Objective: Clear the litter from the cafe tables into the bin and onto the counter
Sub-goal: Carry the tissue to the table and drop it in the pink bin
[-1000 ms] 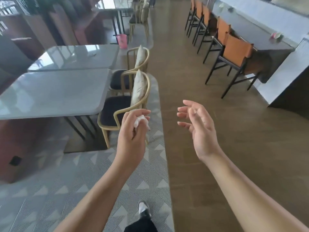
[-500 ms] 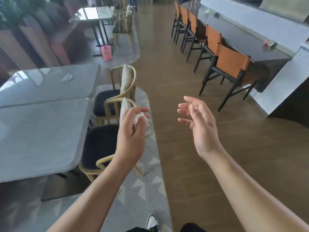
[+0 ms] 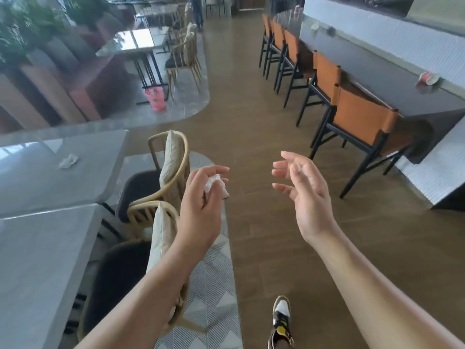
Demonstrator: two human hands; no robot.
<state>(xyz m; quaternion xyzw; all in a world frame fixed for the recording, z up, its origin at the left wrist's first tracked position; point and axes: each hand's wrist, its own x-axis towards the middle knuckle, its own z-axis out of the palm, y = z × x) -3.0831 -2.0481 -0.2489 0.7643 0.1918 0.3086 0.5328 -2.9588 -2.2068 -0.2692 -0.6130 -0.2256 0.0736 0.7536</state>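
Observation:
My left hand (image 3: 201, 202) grips a crumpled white tissue (image 3: 212, 183) in front of me, over the edge of the patterned rug. My right hand (image 3: 304, 195) hangs beside it over the wooden floor, fingers relaxed and holding nothing. Another crumpled tissue (image 3: 68, 161) lies on the grey table (image 3: 75, 182) to my left. A pink bin (image 3: 155, 99) stands on the floor further ahead on the left, by a table leg. On the dark counter (image 3: 382, 79) at the right lies a tipped red-and-white cup (image 3: 429, 78).
Two cushioned wooden chairs (image 3: 161, 187) stand between me and the grey tables. Orange-backed bar stools (image 3: 357, 122) line the counter. A wooden-floor aisle (image 3: 246, 117) runs ahead between them. A further table (image 3: 136, 42) with chairs and a person's legs (image 3: 197, 11) are far ahead.
I have walked forward along the aisle: tables and chairs slid toward me, and the tissue on the left table and the pink bin came closer. Both hands keep their pose.

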